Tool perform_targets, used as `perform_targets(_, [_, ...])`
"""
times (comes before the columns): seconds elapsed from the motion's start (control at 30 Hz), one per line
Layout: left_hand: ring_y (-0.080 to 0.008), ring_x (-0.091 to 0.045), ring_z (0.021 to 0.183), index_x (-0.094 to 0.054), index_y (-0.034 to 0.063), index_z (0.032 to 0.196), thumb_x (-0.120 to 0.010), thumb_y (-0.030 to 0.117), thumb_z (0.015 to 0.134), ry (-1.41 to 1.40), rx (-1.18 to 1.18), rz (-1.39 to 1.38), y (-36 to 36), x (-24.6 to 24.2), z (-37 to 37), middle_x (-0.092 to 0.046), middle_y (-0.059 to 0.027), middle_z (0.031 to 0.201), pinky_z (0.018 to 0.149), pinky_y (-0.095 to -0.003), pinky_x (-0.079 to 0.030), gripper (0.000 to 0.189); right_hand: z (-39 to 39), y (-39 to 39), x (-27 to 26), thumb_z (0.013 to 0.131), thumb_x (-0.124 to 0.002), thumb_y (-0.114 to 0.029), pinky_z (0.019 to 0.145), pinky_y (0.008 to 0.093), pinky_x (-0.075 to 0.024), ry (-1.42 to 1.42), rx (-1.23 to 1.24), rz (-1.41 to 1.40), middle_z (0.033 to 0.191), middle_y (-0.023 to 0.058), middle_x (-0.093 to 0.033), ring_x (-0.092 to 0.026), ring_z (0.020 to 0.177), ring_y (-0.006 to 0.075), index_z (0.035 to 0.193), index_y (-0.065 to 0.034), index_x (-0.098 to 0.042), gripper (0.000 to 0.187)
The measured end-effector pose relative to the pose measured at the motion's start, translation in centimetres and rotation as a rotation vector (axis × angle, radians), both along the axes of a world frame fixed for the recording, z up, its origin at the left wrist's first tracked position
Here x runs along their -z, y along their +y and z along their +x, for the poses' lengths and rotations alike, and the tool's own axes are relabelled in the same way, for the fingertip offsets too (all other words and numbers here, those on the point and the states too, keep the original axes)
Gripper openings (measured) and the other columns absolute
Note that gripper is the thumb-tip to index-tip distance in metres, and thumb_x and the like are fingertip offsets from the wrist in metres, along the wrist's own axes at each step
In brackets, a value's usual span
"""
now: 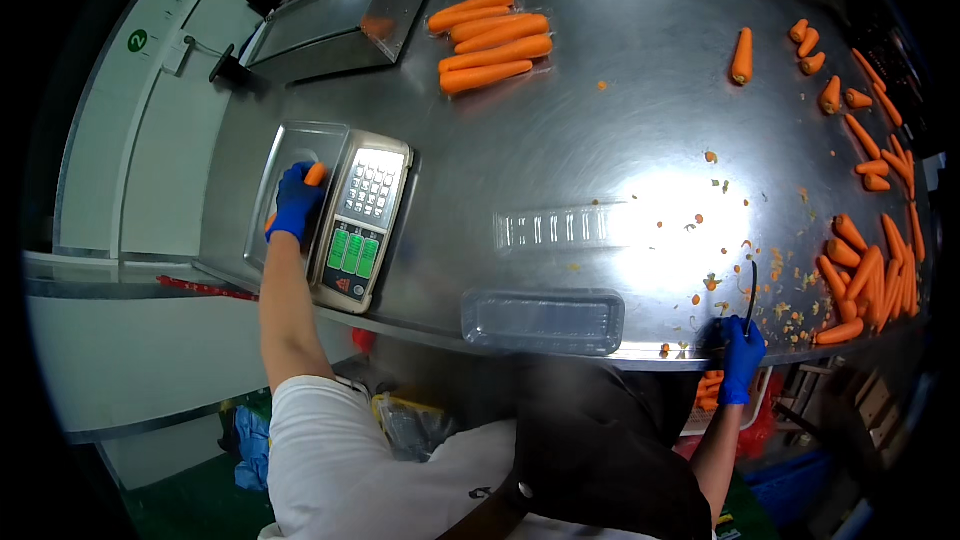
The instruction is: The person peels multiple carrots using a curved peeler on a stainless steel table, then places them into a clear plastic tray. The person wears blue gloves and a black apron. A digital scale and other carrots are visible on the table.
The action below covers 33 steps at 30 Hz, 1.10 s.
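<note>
My left hand (298, 199), in a blue glove, is closed over a carrot (316, 174) on the clear tray (280, 154) of a digital weighing scale (365, 221). Orange shows on both sides of the glove; the palm hides the rest. The scale's displays glow green. My right hand (742, 360), gloved too, grips a thin dark knife (753, 292) at the table's front edge, its blade pointing away from me. Carrot trimmings (781, 309) lie scattered around it. Between my hands, an open clear plastic tray (543, 321) rests at the edge of the steel table (630, 120).
A heap of carrots (870, 285) lies at the right, with smaller pieces (808, 43) behind. One carrot (742, 56) lies apart. Several packed carrots (495, 41) sit at the back beside a steel machine (337, 22). Below the table stands a basket (701, 420) holding carrots.
</note>
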<state>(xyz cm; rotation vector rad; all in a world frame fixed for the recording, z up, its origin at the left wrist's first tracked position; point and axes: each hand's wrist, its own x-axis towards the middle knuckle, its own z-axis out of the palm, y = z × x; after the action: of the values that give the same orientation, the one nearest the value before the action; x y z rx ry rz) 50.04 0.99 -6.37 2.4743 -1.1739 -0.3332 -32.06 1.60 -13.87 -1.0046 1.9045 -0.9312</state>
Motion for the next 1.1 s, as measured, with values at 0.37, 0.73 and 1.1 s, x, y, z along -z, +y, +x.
perform_targets(0.37, [-0.0238, -0.051, 0.123, -0.053, 0.01, 0.137, -0.071, 0.013, 0.08, 0.239, -0.065, -0.224, 3.0, -5.3, 3.5, -0.056, -0.0133, 0.128, 0.106, -0.0338, -0.038, 0.061, -1.1, 0.0, 0.9, 0.092, -0.063, -0.018, 0.062, 0.0235, -0.0435, 0.041, -0.004, 0.044, 0.076, 0.0024, -0.068, -0.057, 0.067, 0.0078, 0.092, 0.0007, -0.07, 0.02])
perform_targets(0.73, [-0.0276, -0.046, 0.132, -0.049, 0.0092, 0.141, -0.075, 0.012, 0.071, 0.177, 0.111, -0.114, 5.0, -4.1, 5.9, -0.052, -0.0161, 0.138, 0.109, -0.0348, -0.036, 0.075, -0.8, 0.1, 0.7, 0.091, -0.063, -0.018, 0.061, 0.0236, -0.044, 0.0, -0.01, 0.039, 0.077, 0.0036, -0.067, -0.058, 0.068, 0.0085, 0.088, 0.0009, -0.068, 0.02])
perform_targets(1.1, [-0.0397, -0.056, 0.113, -0.048, 0.01, 0.138, -0.087, 0.029, 0.052, -0.591, 0.15, 0.439, -0.8, -4.3, -0.1, -0.06, -0.018, 0.121, 0.095, -0.0471, -0.048, 0.096, 1.6, 0.2, -1.4, 0.086, -0.066, -0.016, 0.061, 0.0251, -0.0452, 0.044, 0.051, -0.03, 0.071, 0.0014, -0.065, -0.058, 0.065, 0.0085, 0.087, 0.0001, -0.069, 0.016])
